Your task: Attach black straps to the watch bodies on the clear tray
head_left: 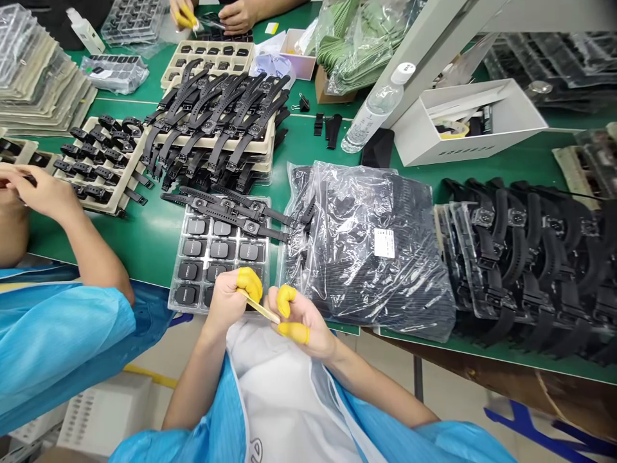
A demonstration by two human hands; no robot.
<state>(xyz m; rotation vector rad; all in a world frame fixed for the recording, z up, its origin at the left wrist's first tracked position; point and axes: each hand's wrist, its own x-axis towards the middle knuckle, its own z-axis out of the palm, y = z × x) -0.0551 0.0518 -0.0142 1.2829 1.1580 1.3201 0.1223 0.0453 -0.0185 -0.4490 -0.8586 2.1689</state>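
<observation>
With the yellow strip (259, 307) as the middle of the dial and 12 o'clock straight ahead of the person, the strip hangs in the air between the two hands, just in front of the white garment front. The left hand (229, 297), at 10 o'clock, has its fingertips closed together and pinches the upper end. The right hand (307, 320), at 4 o'clock, has its thumb and a finger curved towards each other around the lower end; I cannot tell whether they pinch it. Yellow finger covers (249, 281) sit on digits of both hands. At 11 o'clock, near the left hand, is a clear tray (206, 248) with dark square pieces in its compartments, and several black watches (226, 209) lie across its far side. At 2 o'clock, near the right hand, lies a clear plastic bag (347, 257) with dark contents and a white label. Well beyond, between 11 and 12, stands a stack of trays draped with black straps (216, 122). A capped bottle (373, 112) is at 1 o'clock, and more watches (518, 222) lie near 3. A co-worker's hand (43, 190) is at 10 o'clock, well apart.
</observation>
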